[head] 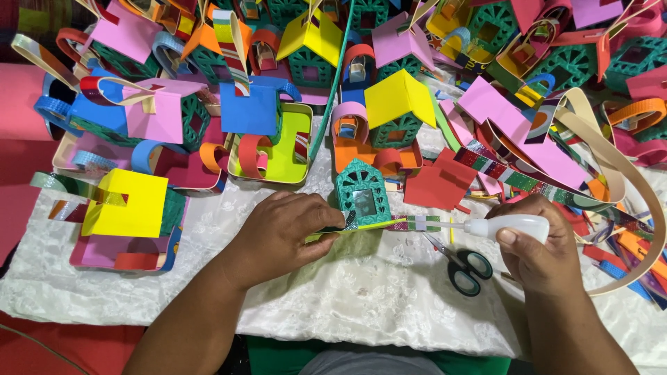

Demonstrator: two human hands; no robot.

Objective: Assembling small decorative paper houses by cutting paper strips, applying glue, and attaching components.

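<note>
Head view: a person's left hand (285, 236) pinches one end of a thin yellow-green strip (361, 226) flat against the white lace cloth (347, 292), while the right hand (538, 253) is clenched around a small white glue bottle (511, 226), its nozzle laid along the strip's glittered far end. The strip lies across the middle of the cloth, just in front of a little green foam house (363, 191) that stands upright and touches or nearly touches it. Scissors (458, 264) with dark handles rest on the cloth just beside the right hand, blades toward the strip. Behind, a crowd of finished paper houses (396, 104) with pink, yellow and blue roofs fills the table, and loose coloured strips (556, 180) pile at the right.

Gluing well here seems to call for steady downward pressure from the left fingers so the strip cannot curl or slide, a light squeeze for a thin unbroken bead, and a nozzle kept low and drawn evenly, clear of the lace.
</note>
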